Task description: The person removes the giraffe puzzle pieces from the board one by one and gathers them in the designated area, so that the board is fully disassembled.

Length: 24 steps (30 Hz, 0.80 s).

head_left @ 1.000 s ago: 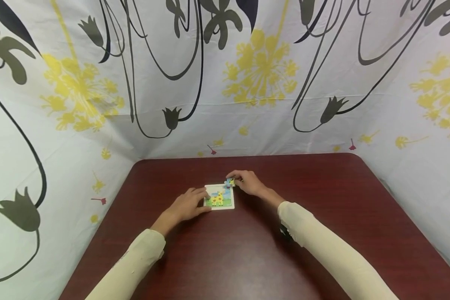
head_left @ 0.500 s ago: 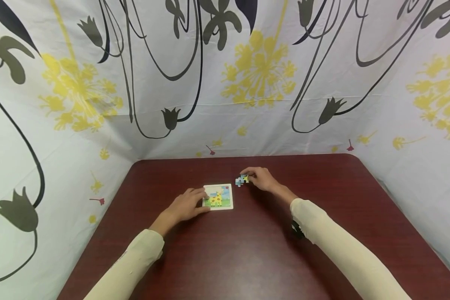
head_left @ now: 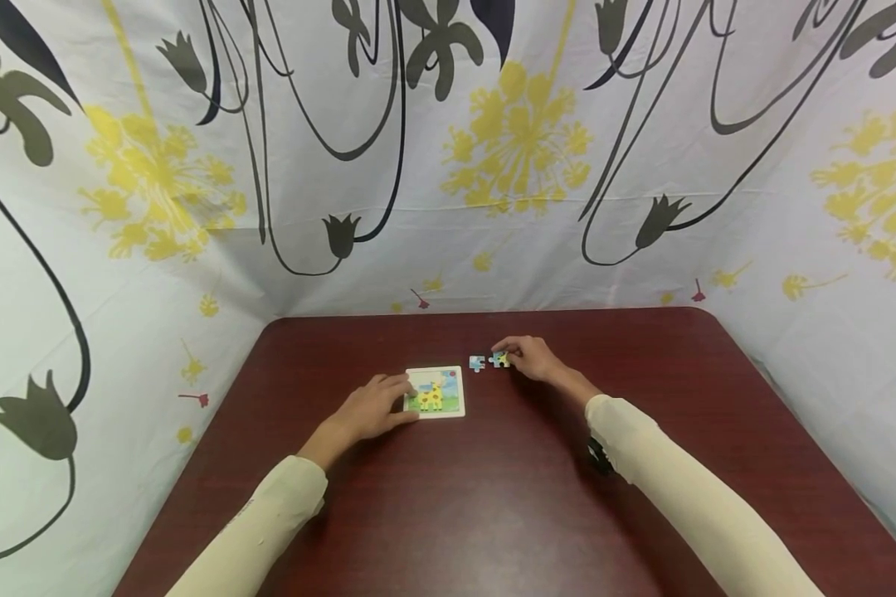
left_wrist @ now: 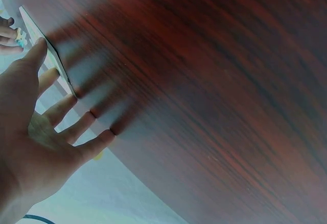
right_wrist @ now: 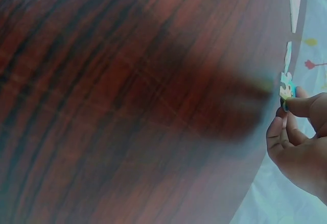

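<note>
A small framed jigsaw puzzle with a yellow giraffe picture lies on the table. My left hand rests at its left side, fingers extended and spread; in the left wrist view the thumb overlaps the puzzle, with other fingertips down at the tabletop. Right of the frame, a light-blue puzzle piece lies by itself. Just beyond it, my right hand pinches a blue and yellow puzzle piece between thumb and fingertips, close over the table. The right wrist view shows this held piece edge-on.
The dark red-brown table has rounded far corners. A white cloth printed with flowers and vines hangs behind it and on both sides. A dark band shows at the right sleeve cuff.
My right hand has moved right from the puzzle's upper right corner, carrying pieces. One light-blue piece now lies apart on the table, the other still in the fingers. The left hand has stayed put.
</note>
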Tool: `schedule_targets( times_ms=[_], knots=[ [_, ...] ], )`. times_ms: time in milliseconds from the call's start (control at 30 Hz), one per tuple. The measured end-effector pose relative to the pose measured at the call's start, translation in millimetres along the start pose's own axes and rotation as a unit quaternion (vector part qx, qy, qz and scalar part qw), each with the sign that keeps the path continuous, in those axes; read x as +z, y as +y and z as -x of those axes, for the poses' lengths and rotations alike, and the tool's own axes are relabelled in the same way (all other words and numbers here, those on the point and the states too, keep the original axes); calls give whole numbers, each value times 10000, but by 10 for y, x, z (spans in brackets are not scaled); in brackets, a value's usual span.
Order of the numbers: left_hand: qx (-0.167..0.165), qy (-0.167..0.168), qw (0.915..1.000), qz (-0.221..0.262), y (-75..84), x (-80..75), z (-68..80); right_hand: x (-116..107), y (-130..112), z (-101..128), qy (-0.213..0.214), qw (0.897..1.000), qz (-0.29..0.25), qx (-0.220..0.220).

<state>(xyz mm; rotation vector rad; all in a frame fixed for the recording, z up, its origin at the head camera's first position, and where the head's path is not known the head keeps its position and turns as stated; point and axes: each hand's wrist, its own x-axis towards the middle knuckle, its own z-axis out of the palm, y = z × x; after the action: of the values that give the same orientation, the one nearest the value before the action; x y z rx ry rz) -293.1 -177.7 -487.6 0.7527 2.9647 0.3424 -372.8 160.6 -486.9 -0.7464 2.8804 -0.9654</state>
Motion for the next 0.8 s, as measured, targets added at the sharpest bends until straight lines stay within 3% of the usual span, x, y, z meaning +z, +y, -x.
schedule_targets(
  times_ms=[800],
  knots=[
    [-88,6,10000,-29,31,-5,8,90,77,9,193,9995,67,-238]
  ],
)
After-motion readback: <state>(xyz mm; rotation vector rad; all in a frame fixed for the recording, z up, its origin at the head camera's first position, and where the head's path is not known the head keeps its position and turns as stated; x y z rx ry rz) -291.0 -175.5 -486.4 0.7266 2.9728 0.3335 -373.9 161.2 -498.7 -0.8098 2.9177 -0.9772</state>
